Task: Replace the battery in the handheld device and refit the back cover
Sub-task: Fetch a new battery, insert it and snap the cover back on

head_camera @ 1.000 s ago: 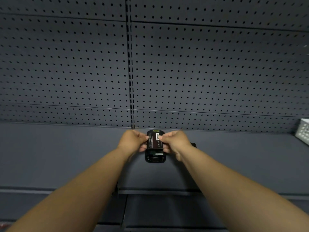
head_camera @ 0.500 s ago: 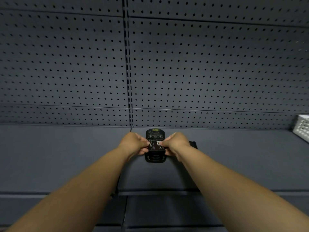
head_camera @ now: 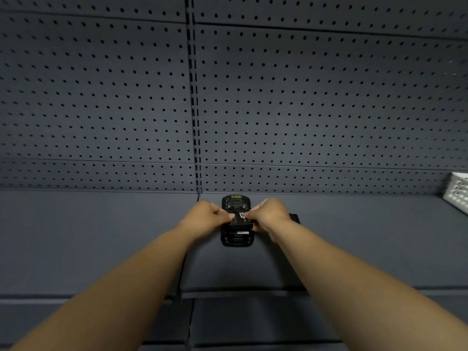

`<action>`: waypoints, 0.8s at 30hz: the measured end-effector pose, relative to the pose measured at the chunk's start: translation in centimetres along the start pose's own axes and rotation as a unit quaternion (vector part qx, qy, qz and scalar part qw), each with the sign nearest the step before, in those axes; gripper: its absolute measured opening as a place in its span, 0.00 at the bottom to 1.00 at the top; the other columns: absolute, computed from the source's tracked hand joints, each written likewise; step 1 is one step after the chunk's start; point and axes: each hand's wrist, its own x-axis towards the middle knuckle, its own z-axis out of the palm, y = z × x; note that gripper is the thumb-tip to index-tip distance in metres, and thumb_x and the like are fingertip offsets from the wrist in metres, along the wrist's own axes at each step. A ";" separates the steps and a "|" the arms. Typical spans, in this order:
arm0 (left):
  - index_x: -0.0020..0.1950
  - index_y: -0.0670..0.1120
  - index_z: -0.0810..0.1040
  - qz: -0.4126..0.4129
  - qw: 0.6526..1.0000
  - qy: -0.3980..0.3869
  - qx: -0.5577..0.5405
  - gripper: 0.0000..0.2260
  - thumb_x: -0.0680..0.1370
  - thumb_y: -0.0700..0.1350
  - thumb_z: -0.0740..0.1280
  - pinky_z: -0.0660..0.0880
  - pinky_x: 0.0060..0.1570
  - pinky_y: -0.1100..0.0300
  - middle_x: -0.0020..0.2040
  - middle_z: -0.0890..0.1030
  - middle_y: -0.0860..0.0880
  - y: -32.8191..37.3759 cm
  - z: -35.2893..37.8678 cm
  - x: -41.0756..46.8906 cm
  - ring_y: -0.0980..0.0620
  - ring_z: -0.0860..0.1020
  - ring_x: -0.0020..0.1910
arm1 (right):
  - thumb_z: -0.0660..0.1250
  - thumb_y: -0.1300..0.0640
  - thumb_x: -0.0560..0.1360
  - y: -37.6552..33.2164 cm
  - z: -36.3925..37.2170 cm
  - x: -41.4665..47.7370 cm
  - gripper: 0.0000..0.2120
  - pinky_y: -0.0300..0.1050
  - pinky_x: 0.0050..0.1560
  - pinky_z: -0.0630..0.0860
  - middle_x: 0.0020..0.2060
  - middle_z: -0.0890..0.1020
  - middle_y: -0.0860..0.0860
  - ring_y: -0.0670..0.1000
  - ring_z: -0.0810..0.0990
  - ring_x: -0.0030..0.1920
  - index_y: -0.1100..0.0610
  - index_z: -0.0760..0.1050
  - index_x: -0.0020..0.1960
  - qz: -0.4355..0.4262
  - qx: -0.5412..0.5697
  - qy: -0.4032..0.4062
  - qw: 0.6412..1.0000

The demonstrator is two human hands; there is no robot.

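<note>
A black handheld device (head_camera: pixel 236 240) lies back-up on the grey shelf (head_camera: pixel 101 236), its battery bay uncovered. Over the middle of the bay sits a dark battery (head_camera: pixel 239 221) with a small white label, its near end low and tilted into the bay. My left hand (head_camera: pixel 205 217) pinches the battery's left edge. My right hand (head_camera: pixel 268 216) pinches its right edge. A black flat piece (head_camera: pixel 295 218), likely the back cover, lies on the shelf just behind my right hand, mostly hidden.
A grey pegboard wall (head_camera: pixel 304 110) rises right behind the device. A white perforated basket (head_camera: pixel 457 192) stands at the far right of the shelf. The shelf's front edge (head_camera: pixel 240 293) runs below my forearms.
The battery was held upright above the device and has been tipped down and lowered toward the bay, so the device's top end now shows behind it. Both hands kept their grip.
</note>
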 end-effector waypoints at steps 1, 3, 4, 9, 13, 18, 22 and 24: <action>0.53 0.41 0.82 0.012 1.000 -0.009 0.024 0.13 0.75 0.49 0.69 0.70 0.39 0.70 0.45 0.81 0.49 0.0 -0.1 0.0 0.54 0.78 0.46 | 0.69 0.65 0.73 0.0 -0.1 0.0 0.12 0.42 0.37 0.78 0.31 0.76 0.54 0.50 0.76 0.30 0.59 0.72 0.33 -0.007 0.005 -0.007 1.000; 0.58 0.43 0.80 0.017 0.998 -0.033 0.050 0.18 0.72 0.51 0.72 0.71 0.48 0.67 0.51 0.82 0.49 -0.3 -0.1 0.2 0.54 0.78 0.50 | 0.70 0.65 0.72 0.1 -0.3 0.0 0.08 0.47 0.47 0.82 0.33 0.78 0.54 0.51 0.79 0.36 0.59 0.74 0.36 -0.025 0.004 -0.032 0.999; 0.60 0.42 0.79 0.016 0.997 -0.042 0.057 0.20 0.71 0.51 0.73 0.72 0.53 0.65 0.54 0.82 0.48 -0.5 -0.1 0.3 0.53 0.79 0.52 | 0.71 0.65 0.72 0.2 -0.5 0.0 0.05 0.47 0.53 0.81 0.35 0.79 0.54 0.52 0.80 0.40 0.60 0.76 0.39 -0.030 0.003 -0.050 0.998; 0.65 0.40 0.75 0.034 0.992 -0.055 0.111 0.24 0.72 0.46 0.73 0.73 0.64 0.53 0.59 0.81 0.43 -1.0 0.1 0.5 0.47 0.79 0.58 | 0.73 0.70 0.67 0.7 -1.0 -0.2 0.27 0.49 0.64 0.75 0.58 0.79 0.63 0.56 0.80 0.55 0.70 0.70 0.65 -0.037 -0.014 -0.112 0.993; 0.66 0.39 0.73 0.050 0.988 -0.068 0.127 0.23 0.73 0.45 0.72 0.72 0.65 0.51 0.61 0.80 0.42 -1.1 0.1 0.5 0.47 0.79 0.60 | 0.75 0.68 0.65 1.3 -0.7 0.2 0.29 0.54 0.68 0.72 0.60 0.80 0.61 0.58 0.79 0.61 0.66 0.72 0.65 -0.072 -0.082 -0.102 0.989; 0.70 0.40 0.69 0.050 0.985 -0.101 0.130 0.25 0.74 0.41 0.70 0.69 0.69 0.56 0.66 0.77 0.43 -1.1 -0.1 0.5 0.50 0.76 0.65 | 0.75 0.64 0.68 1.4 -1.1 -0.3 0.28 0.52 0.67 0.73 0.58 0.82 0.59 0.55 0.81 0.58 0.63 0.73 0.66 -0.112 -0.153 -0.097 0.977; 0.68 0.41 0.71 0.062 0.981 -0.110 0.144 0.22 0.75 0.41 0.69 0.69 0.68 0.56 0.65 0.78 0.44 -1.0 -0.3 0.5 0.50 0.76 0.64 | 0.74 0.58 0.69 1.5 -1.4 -1.0 0.26 0.47 0.67 0.72 0.61 0.80 0.55 0.52 0.79 0.61 0.59 0.74 0.66 -0.165 -0.231 -0.082 0.955; 0.68 0.41 0.71 0.070 0.978 -0.111 0.160 0.21 0.76 0.42 0.68 0.69 0.68 0.54 0.65 0.78 0.44 -1.0 -0.4 0.6 0.49 0.76 0.64 | 0.74 0.57 0.70 1.5 -1.5 -1.2 0.25 0.44 0.66 0.72 0.63 0.80 0.54 0.51 0.78 0.62 0.58 0.74 0.66 -0.182 -0.251 -0.072 0.948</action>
